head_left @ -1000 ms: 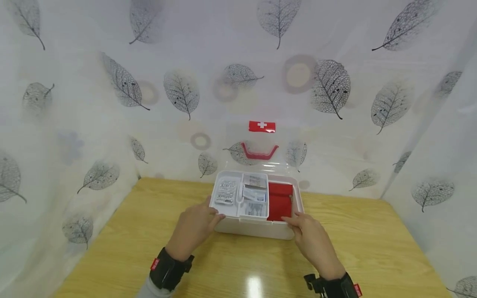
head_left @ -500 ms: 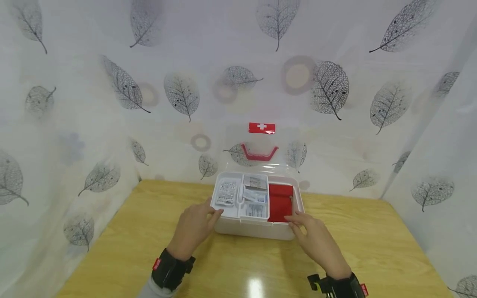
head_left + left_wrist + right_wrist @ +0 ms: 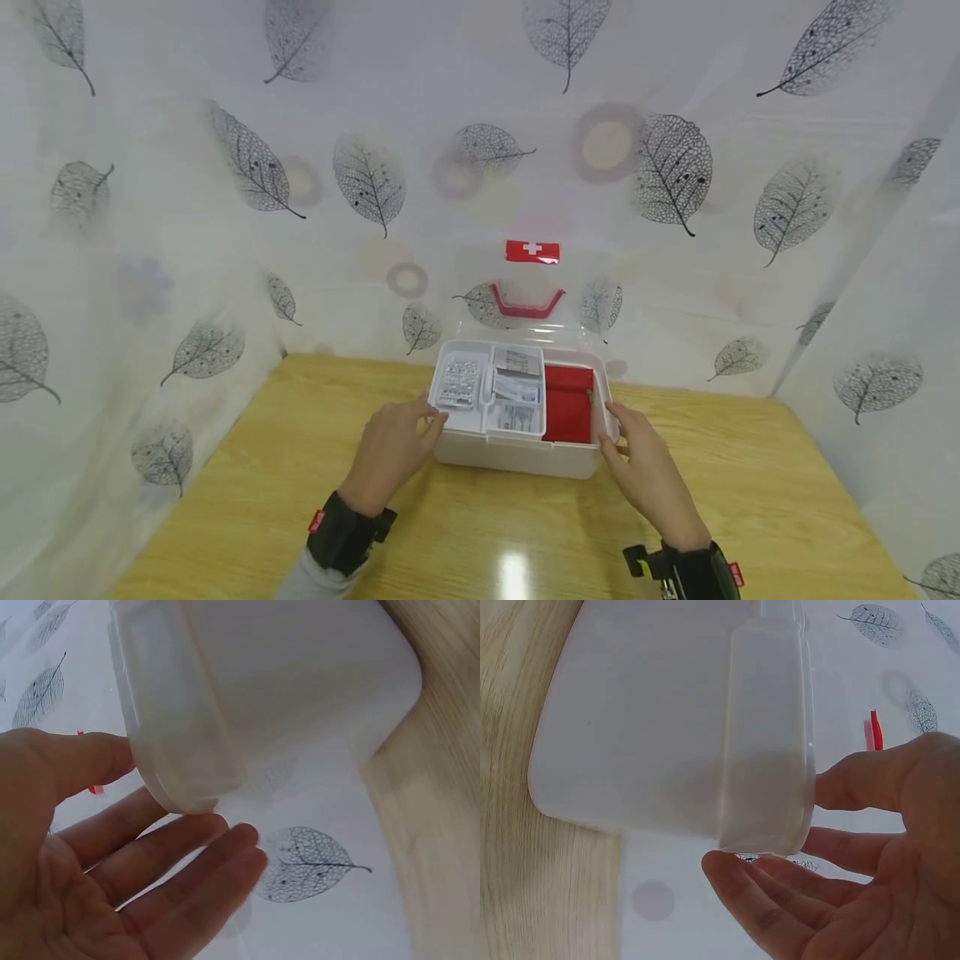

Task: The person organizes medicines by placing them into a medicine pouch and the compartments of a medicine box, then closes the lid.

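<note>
A white first-aid box (image 3: 517, 460) stands on the wooden table with its clear lid raised. Its lift-out tray (image 3: 465, 421) carries a blister pack (image 3: 459, 383) on the left and several small packets (image 3: 517, 390) beside it. To the right, a red pouch (image 3: 567, 404) lies inside the box. At the front left corner my left hand (image 3: 392, 450) holds the rim, thumb on top and fingers at the side. My right hand (image 3: 647, 467) grips the front right corner; in the right wrist view its fingers (image 3: 761, 900) reach round the box's side.
The lid, with a red handle (image 3: 527, 311) and a white-cross label (image 3: 532, 252), leans close to the leaf-patterned curtain (image 3: 360, 275) behind. Wooden tabletop (image 3: 750, 492) extends to both sides and in front of the box.
My right hand has moved from the front rim by the red pouch outward to the box's right corner. My left hand stays at the left corner.
</note>
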`<state>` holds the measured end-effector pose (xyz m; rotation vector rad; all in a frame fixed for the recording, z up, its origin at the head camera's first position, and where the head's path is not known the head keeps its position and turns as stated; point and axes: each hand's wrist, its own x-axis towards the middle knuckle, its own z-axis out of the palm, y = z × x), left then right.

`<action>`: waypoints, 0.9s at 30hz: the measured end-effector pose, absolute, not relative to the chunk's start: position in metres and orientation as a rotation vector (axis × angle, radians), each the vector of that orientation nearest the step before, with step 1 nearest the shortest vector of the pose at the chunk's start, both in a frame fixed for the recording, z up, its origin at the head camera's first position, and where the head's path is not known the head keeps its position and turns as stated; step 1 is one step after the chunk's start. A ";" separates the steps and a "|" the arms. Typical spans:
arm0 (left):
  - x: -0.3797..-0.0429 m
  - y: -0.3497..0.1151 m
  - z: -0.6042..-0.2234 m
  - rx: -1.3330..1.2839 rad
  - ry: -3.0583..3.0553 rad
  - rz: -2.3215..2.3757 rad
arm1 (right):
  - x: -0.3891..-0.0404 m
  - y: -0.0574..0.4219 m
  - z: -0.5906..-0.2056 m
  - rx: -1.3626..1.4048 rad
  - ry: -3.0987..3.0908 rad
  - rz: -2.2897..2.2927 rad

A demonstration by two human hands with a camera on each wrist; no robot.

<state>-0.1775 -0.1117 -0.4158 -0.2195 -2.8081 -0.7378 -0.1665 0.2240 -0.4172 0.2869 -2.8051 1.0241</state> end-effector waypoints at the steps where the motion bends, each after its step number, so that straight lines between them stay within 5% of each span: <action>1: -0.179 -0.114 -0.416 -0.211 -2.797 -0.763 | -0.167 0.224 -0.417 0.287 -2.808 1.026; 27: -0.272 -0.126 -0.450 -0.151 -2.599 -1.732 | -0.224 0.244 -0.434 0.338 -2.856 1.079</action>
